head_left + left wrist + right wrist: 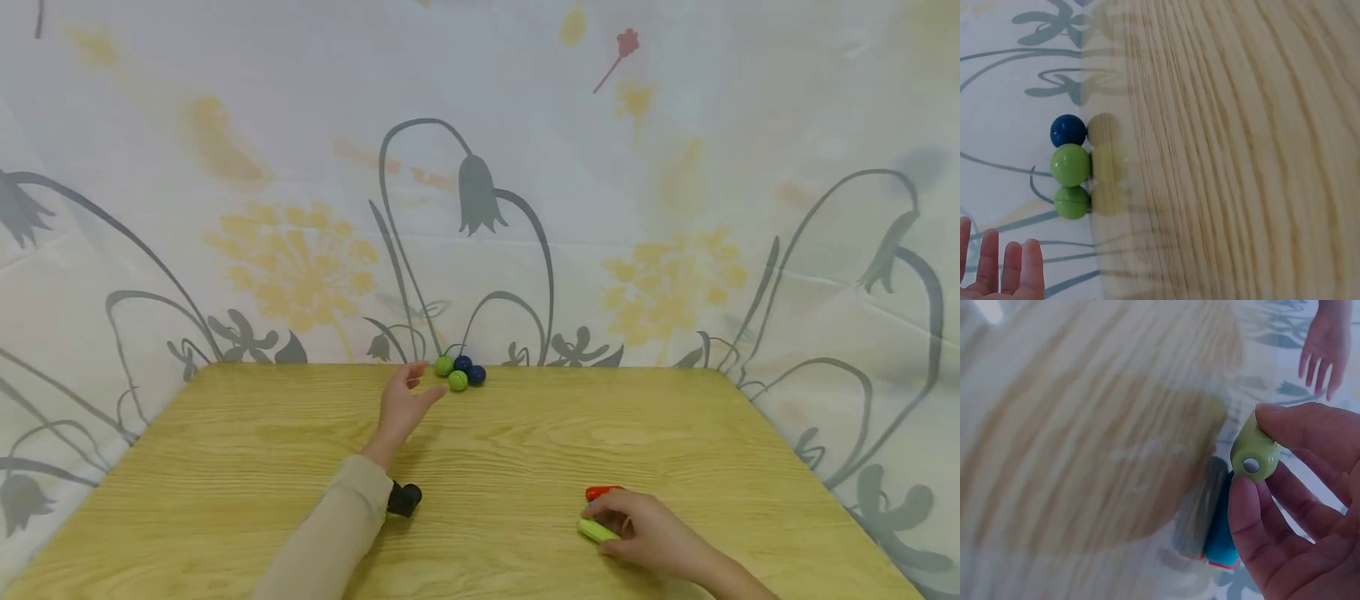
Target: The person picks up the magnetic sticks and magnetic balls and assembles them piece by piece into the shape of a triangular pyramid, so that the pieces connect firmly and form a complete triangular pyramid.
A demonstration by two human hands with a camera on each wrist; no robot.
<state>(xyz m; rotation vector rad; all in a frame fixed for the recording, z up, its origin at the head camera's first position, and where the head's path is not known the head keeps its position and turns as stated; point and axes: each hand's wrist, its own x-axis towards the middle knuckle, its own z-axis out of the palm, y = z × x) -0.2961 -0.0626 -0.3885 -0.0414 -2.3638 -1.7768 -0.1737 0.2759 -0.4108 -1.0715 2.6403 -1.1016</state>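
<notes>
My right hand (648, 533) pinches a short lime-green magnetic rod (596, 531) between thumb and fingers, low over the table's right side. In the right wrist view, a round silver magnet shows in the end of the rod (1252, 450). Beside that hand lie a red rod (603, 492) and a blue rod (1222, 540). At the table's far edge, my left hand (405, 408) reaches toward a cluster of balls, thumb and fingers spread, holding nothing. Two balls are green (458, 381) and two dark blue (477, 375); the left wrist view shows one blue ball (1069, 131) behind the green ones.
Black pieces (405, 500) lie on the wooden table (510, 450), partly covered by my left sleeve (330, 525). A greyish rod (1200, 509) lies alongside the blue one. Behind the table's far edge hangs a white flower-printed cloth (570, 167).
</notes>
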